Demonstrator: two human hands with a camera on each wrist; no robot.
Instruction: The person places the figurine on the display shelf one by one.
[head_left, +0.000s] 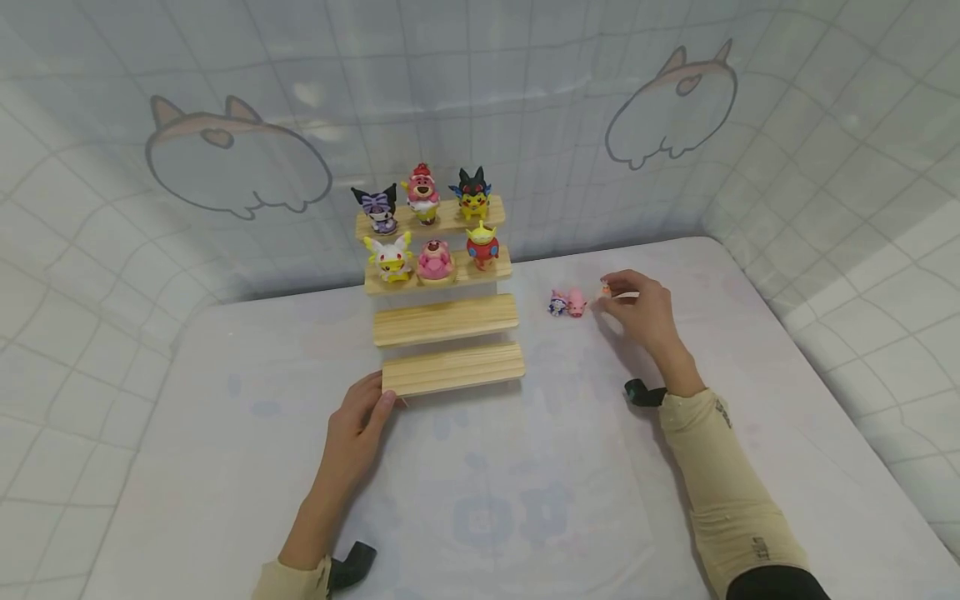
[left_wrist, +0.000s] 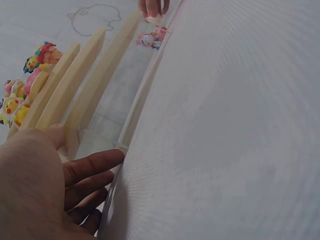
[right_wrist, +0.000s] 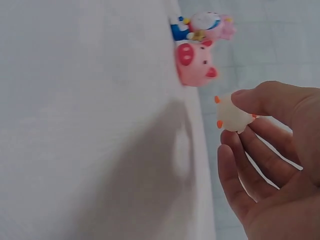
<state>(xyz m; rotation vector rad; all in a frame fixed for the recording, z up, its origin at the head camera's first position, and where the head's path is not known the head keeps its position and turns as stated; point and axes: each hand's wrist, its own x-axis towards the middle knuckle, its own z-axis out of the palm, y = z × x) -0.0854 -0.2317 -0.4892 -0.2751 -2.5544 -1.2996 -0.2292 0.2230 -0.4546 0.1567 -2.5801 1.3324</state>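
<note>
A tiered display stand [head_left: 453,371] has wooden steps on clear supports. My left hand [head_left: 358,421] holds the left end of its lowest step; in the left wrist view, the thumb touches the wood and the fingers lie along the clear support. My right hand [head_left: 643,310] pinches a small white figurine [right_wrist: 232,114] with orange bits, a little above the table. Just left of that hand, a pink pig figurine [head_left: 576,303] stands beside a small purple-and-white figurine [head_left: 557,303].
Several character figurines stand on the upper two steps, among them a pink bear [head_left: 435,261] and a red-suited green one [head_left: 482,247]. A patterned cloth [head_left: 495,500] covers the table. Grid-patterned curtains [head_left: 480,100] hang behind and at both sides.
</note>
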